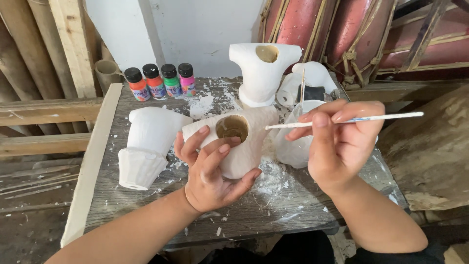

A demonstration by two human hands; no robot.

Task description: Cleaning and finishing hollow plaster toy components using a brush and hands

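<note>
Grey wooden table [293,205], flecked white, backed at 12 o'clock by a white wall [205,29], bamboo poles [29,54] at 10 and red drums [337,29] at 1. Four white torso-shaped figures: one cupped at centre in the left hand [210,171], fingers curled around the held figure [244,146], one lying figure [146,146] at 9, one upright figure [264,73] at 12, one behind the right hand [342,142] (far figure [315,78]). Four paint bottles [161,82] at 11, orange, red, green, pink; one thin brush [342,120] pinched in right fingertips, tip touching the held figure.

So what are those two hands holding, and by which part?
The left hand cups the white torso-shaped form from beneath. The right hand pinches a thin brush near mid-handle.
</note>
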